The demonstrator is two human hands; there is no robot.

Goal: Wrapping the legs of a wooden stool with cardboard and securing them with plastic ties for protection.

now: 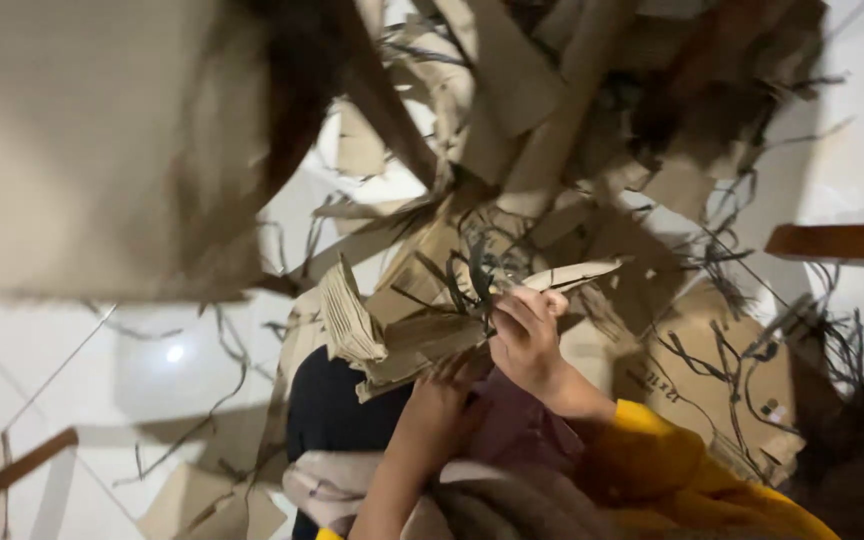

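From the head view, the right hand pinched a pale cardboard strip while the left hand gripped a folded cardboard piece from below, above a heap of cardboard scraps on the white tiled floor.

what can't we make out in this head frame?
- Left hand: fingers tucked under the cardboard scrap, so the grip is hidden.
- Right hand: pinches a pale strip; any tool is unreadable.
- Large cardboard sheet: motion-blurred, cut off by the top and left edges.
- Thin dark strips: too fine to identify.
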